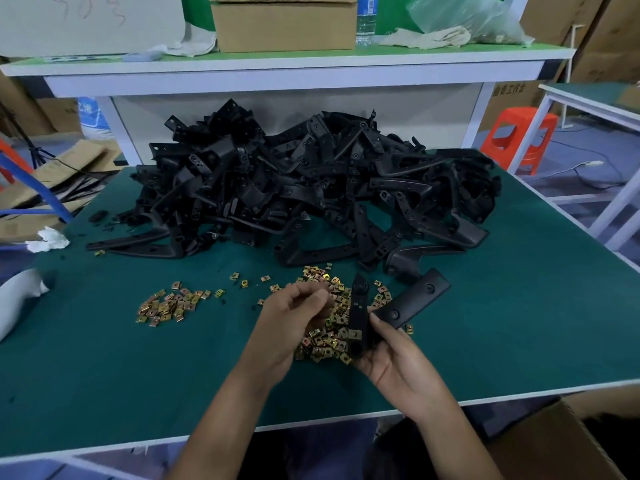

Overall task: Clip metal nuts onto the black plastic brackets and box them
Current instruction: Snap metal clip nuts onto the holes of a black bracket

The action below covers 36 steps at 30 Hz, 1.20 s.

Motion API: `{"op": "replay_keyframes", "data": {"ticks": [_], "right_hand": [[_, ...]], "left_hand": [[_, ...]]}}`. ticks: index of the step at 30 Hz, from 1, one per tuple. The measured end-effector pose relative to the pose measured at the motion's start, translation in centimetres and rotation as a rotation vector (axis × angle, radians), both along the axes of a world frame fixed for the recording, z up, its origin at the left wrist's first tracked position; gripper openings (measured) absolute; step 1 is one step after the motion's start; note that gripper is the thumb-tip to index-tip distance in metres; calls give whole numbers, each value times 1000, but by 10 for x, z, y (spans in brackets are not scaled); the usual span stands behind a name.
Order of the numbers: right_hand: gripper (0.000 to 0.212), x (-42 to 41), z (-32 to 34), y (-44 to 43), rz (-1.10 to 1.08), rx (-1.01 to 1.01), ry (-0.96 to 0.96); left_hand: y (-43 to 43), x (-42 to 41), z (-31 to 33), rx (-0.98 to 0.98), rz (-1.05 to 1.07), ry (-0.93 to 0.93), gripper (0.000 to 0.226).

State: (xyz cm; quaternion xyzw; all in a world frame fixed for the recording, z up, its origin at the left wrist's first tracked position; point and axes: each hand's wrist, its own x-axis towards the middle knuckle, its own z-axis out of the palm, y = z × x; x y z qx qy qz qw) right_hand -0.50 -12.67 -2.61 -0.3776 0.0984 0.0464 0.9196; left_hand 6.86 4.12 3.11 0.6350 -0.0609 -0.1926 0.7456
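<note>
My right hand [391,362] grips a black plastic bracket [412,303], an angled piece with one arm pointing up and the other up and to the right. My left hand [294,323] hovers over the main heap of brass-coloured metal nuts [332,337] with its fingers curled together; whether a nut sits between the fingertips I cannot tell. A smaller heap of nuts [169,304] lies to the left. A big pile of black brackets [311,188] fills the far half of the green table [138,375].
An open cardboard box [568,441] stands below the table's front right corner. A white shelf [277,69] with a carton and a water bottle rises behind the pile. White rags [48,239] lie at the left edge, and an orange stool [519,136] stands at right.
</note>
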Motion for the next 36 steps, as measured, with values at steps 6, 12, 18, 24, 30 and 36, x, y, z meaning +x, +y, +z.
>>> {"op": "replay_keyframes", "data": {"ticks": [6, 12, 18, 24, 30, 36], "right_hand": [[71, -2, 2, -1, 9, -5, -16], [58, -3, 5, 1, 29, -47, -47], [47, -1, 1, 4, -27, -91, -46], [39, -1, -2, 9, -67, -145, -114], [37, -1, -2, 10, -85, -99, -115], [36, -9, 10, 16, -104, -104, -81]], "left_hand": [[-18, -16, 5, -165, 26, 190, 17], [-22, -23, 6, -156, 44, 192, 12], [-26, -27, 2, -90, 107, 146, 11], [-27, -31, -1, -8, 143, 30, 23], [-30, -45, -14, 334, 201, -292, 23], [-22, -41, -7, 624, 283, -663, 16]]}}
